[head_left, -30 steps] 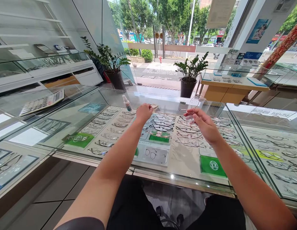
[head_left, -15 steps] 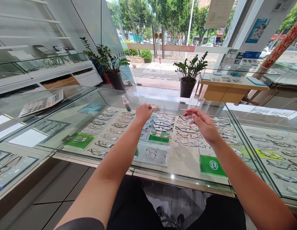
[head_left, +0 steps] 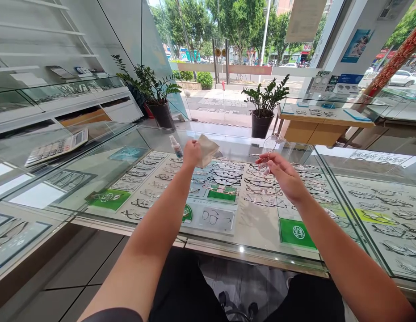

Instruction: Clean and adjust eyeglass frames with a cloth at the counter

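My left hand [head_left: 192,153] is closed on the edge of a beige cleaning cloth [head_left: 208,150], which hangs out flat to its right above the glass counter. In my right hand [head_left: 284,175] is a pair of thin-framed eyeglasses [head_left: 275,142], pinched between thumb and fingers with the round lenses standing up. Part of the frame is hidden behind my fingers. A small white spray bottle [head_left: 176,146] stands on the counter just left of my left hand. Under the glass, below both hands, lie rows of eyeglasses [head_left: 224,172].
The glass display counter [head_left: 258,243] spans the space before me, with green cards [head_left: 298,232] inside. A calculator [head_left: 56,146] rests on the left. Two potted plants [head_left: 262,123] stand beyond, by the window. A wooden display table [head_left: 321,129] is at the back right.
My left hand has moved slightly left, and the cloth in it has opened out from a small folded edge to a wide sheet. My right hand has hardly moved with the eyeglasses.
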A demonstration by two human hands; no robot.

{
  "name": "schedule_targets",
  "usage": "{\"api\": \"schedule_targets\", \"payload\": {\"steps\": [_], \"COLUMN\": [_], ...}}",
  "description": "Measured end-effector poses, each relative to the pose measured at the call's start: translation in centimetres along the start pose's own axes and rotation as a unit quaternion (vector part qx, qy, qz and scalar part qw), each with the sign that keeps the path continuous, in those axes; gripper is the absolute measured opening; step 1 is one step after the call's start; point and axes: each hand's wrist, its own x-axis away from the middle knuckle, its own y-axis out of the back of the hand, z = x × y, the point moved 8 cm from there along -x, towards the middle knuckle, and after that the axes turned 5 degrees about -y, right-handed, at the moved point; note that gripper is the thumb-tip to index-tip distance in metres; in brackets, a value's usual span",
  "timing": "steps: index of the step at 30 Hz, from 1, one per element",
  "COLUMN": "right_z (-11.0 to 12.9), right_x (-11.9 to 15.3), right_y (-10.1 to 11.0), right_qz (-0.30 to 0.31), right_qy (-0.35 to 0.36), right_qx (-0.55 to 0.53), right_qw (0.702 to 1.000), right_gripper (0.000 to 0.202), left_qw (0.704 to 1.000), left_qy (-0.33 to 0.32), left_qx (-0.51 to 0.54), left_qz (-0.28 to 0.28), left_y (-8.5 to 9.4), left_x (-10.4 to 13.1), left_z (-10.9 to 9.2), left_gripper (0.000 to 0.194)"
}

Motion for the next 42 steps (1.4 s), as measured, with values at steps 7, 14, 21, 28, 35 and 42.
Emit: {"api": "schedule_targets", "payload": {"steps": [7, 14, 21, 28, 35, 42], "right_z": [0.0, 0.2, 1.4, 1.9, 1.3, 1.1], "right_x": [0.0, 0.0, 0.5, 0.8, 0.9, 1.0], "right_y": [-0.1, 0.0, -0.9, -2.7, -3.0, -3.3], "right_qz": [0.003, 0.007, 0.034, 0.089, 0.133, 0.143], "right_qy": [-0.001, 0.004, -0.003, -0.011, -0.022, -0.032], "right_qx": [-0.004, 0.0, -0.02, -0.032, -0.028, -0.016], "right_qw": [1.0, 1.0, 0.999, 0.995, 0.99, 0.989], "right_gripper": [0.033, 0.033, 0.029, 0.025, 0.026, 0.028], "left_qw": [0.989, 0.979, 0.933, 0.882, 0.812, 0.778], "left_qy": [0.097, 0.074, -0.046, -0.075, 0.003, 0.032], "left_qx": [0.086, 0.188, 0.355, 0.391, 0.483, 0.558], "left_qz": [0.067, -0.001, 0.043, 0.254, 0.327, 0.286], "left_y": [-1.4, 1.9, 2.9, -1.3, -2.9, -2.5], "left_x": [0.3, 0.1, 4.3, 12.6, 14.4, 13.8], "left_z": [1.7, -1.3, -9.5, -15.3, -15.5, -15.4], "left_gripper": [0.04, 0.026, 0.018, 0.031, 0.034, 0.042]}}
